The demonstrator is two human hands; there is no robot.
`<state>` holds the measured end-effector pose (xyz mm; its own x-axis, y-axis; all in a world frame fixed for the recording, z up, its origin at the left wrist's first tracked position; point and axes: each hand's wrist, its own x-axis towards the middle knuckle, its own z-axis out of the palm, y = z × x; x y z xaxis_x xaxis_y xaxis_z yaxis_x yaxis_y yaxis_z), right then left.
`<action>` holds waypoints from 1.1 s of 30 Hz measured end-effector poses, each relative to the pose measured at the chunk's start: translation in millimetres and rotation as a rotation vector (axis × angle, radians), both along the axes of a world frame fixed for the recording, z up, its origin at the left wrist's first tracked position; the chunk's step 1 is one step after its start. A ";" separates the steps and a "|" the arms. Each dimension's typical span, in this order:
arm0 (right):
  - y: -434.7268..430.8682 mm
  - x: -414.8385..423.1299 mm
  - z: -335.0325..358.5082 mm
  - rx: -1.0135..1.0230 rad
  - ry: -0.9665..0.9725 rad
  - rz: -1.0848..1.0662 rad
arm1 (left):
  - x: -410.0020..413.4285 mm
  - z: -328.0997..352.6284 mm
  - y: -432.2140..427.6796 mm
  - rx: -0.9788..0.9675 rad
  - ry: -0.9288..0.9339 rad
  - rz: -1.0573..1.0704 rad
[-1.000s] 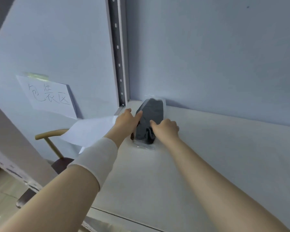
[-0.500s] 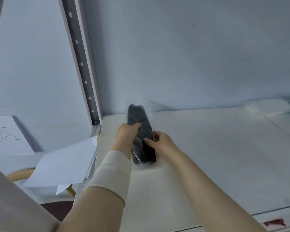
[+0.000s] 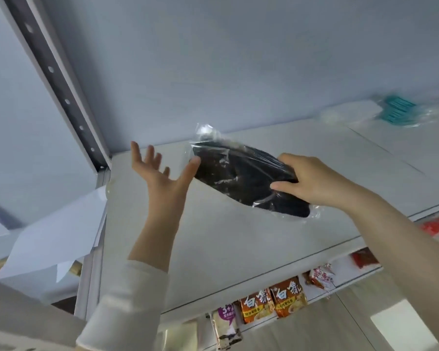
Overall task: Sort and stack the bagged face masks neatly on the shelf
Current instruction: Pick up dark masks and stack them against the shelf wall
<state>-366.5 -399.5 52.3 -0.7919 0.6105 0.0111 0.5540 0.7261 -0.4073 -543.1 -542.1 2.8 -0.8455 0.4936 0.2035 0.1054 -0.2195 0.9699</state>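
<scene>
- Head view: the mask bag (image 3: 249,178), clear plastic round black masks, sits over the middle of the shelf (image 3: 213,262), slanted, with its crinkled left end farther back and higher than its right end.
- Whether the bag's low right end touches the shelf cannot be told.
- The right hand (image 3: 312,181) grips the bag's right end, fingers curled over the top edge and thumb pressed on the near face.
- The left hand (image 3: 160,171) is spread wide, palm up, fingers straight and apart; it holds nothing, and its thumb tip lies just at the bag's left end.
- A white sleeve (image 3: 122,307) covers the left forearm; the right forearm is bare.
- At the far right of the shelf lie a white mask pile (image 3: 350,114) and, just beside it, a teal mask bag (image 3: 398,111), both well apart from the hands.
- A perforated metal post (image 3: 61,84) rises at the shelf's far left corner.
- A white paper sheet (image 3: 53,236) hangs off the left side of the shelf.
- Snack packets (image 3: 271,304) show on a lower level beneath the near edge.
</scene>
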 end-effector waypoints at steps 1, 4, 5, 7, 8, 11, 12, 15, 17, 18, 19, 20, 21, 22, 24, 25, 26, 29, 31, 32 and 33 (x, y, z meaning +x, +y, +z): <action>0.3 5.0 1.3 0.078 -0.093 0.013 | -1.8 -1.6 -6.4 -0.030 0.235 0.047; -6.0 11.3 -8.6 0.231 -0.253 0.106 | -2.9 -10.3 -11.1 -0.258 0.863 -0.086; -10.3 11.6 -12.9 0.239 -0.245 0.133 | -2.0 -15.3 -10.0 -0.346 0.967 -0.168; -16.7 12.2 -16.1 0.260 -0.205 0.155 | 1.8 -19.5 -8.1 -0.480 1.045 -0.253; -17.9 13.9 -15.1 0.272 -0.208 0.159 | 3.1 -18.6 -8.0 -0.522 1.052 -0.246; -8.9 29.9 -18.0 0.311 -0.219 0.100 | 3.4 -13.7 -8.1 -0.609 1.040 -0.226; -5.1 38.6 -22.0 0.281 -0.160 0.033 | 3.4 -12.3 -8.4 -0.628 1.033 -0.244; -1.1 56.3 -37.1 0.019 0.126 -0.127 | 4.0 -8.5 -13.0 -0.599 0.958 -0.325; -4.2 58.6 -41.8 -0.087 0.226 -0.159 | 4.6 -9.8 -19.0 -0.538 0.940 -0.323; -5.8 57.5 -43.6 -0.107 0.257 -0.162 | 4.6 -11.9 -21.8 -0.511 0.939 -0.302; -7.0 56.3 -45.4 -0.124 0.283 -0.162 | 4.5 -14.3 -23.6 -0.501 0.929 -0.289; -7.3 55.7 -47.2 -0.139 0.297 -0.160 | 4.8 -15.6 -24.7 -0.510 0.915 -0.294; -7.2 55.2 -48.8 -0.145 0.297 -0.156 | 4.8 -15.9 -25.4 -0.532 0.903 -0.308; -7.0 55.2 -48.9 -0.135 0.290 -0.150 | 4.3 -14.7 -25.6 -0.556 0.902 -0.322; -6.3 56.4 -46.9 -0.109 0.276 -0.134 | 3.1 -9.3 -25.1 -0.577 0.904 -0.336; -6.7 57.2 -45.8 -0.105 0.280 -0.123 | 3.1 -6.7 -25.5 -0.579 0.900 -0.337; -7.0 57.9 -45.6 -0.105 0.284 -0.111 | 3.6 -5.2 -25.6 -0.591 0.895 -0.337; -7.4 56.6 -45.6 -0.114 0.250 -0.083 | 6.7 -4.6 -25.1 -0.698 0.853 -0.373; -4.5 55.0 -40.1 -0.103 0.215 -0.053 | 5.9 0.4 -23.1 -0.792 0.867 -0.399; -3.7 54.7 -36.2 -0.097 0.183 -0.036 | 5.3 5.6 -22.6 -0.845 0.901 -0.408; -3.0 54.3 -32.7 -0.079 0.134 -0.021 | 5.4 11.9 -22.1 -0.896 0.953 -0.414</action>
<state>-312.1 -402.6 19.6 -0.7735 0.6302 0.0677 0.5054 0.6778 -0.5340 -537.7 -564.2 14.7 -0.3191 0.9426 0.0981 0.8858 0.2599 0.3845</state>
